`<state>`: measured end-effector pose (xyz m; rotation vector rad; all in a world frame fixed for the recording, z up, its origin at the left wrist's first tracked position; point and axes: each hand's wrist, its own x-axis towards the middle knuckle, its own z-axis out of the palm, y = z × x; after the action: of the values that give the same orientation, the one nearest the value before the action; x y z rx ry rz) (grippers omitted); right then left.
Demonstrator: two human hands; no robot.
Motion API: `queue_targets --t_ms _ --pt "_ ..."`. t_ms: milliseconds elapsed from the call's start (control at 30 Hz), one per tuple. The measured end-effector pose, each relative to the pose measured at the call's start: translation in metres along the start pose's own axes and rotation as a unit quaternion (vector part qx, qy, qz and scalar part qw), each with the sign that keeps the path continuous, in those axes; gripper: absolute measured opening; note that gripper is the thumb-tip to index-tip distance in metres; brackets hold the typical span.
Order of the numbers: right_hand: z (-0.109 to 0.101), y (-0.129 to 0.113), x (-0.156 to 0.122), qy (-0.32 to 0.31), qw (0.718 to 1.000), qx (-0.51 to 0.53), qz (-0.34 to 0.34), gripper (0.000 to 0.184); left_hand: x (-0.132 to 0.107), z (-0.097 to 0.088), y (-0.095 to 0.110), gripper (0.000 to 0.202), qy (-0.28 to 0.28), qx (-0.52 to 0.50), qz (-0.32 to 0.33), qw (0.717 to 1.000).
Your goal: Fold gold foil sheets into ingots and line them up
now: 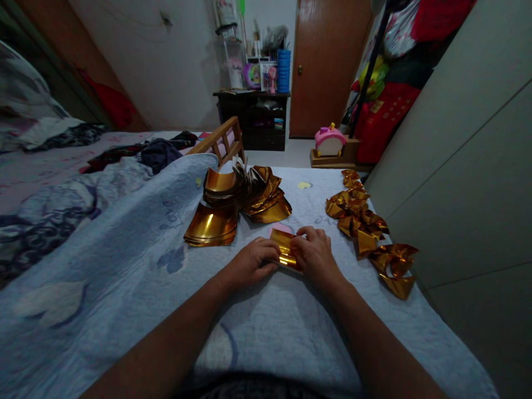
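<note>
A small sheet of shiny gold foil paper [285, 247] lies between my hands on the blue cover, with its near edge turned over. My left hand [257, 260] pinches its left end, thumb toward me. At the right end, my right hand [316, 253] grips the sheet with its fingers bent over the top. Just beyond stands a fanned stack of gold foil sheets [214, 224], curled and overlapping. To the right is a row of folded gold foil pieces [366, 239], creased into puffy shapes.
The pale blue bedcover [166, 310] spreads under everything and rises at the left. Behind the stack is a wooden bed rail [220, 136]. A pale cabinet [469, 166] borders the right side. Farther off are a pink toy [330, 141], a dark shelf [261, 124] and a wooden door [328, 72].
</note>
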<state>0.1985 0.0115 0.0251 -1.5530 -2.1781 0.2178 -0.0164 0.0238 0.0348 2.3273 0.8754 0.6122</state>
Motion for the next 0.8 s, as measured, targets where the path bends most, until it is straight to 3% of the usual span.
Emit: queue_targets --t_ms 267,400,533,800 --pt "0.000 0.004 0.002 -0.045 0.998 0.038 0.013 0.018 -0.001 0.002 0.002 0.010 0.018 -0.050 -0.020 0.998" --pt "-0.004 0.004 0.004 -0.091 0.993 0.074 -0.001 0.025 -0.001 0.004 0.003 0.011 0.016 -0.029 -0.042 0.999" --pt "-0.015 -0.002 0.004 -0.091 0.987 0.132 -0.003 0.030 0.000 0.006 0.002 0.011 0.024 -0.002 -0.058 0.998" --pt "-0.016 0.001 0.001 -0.096 0.989 0.110 -0.038 0.018 0.002 0.006 0.004 0.011 0.046 0.007 -0.097 0.994"
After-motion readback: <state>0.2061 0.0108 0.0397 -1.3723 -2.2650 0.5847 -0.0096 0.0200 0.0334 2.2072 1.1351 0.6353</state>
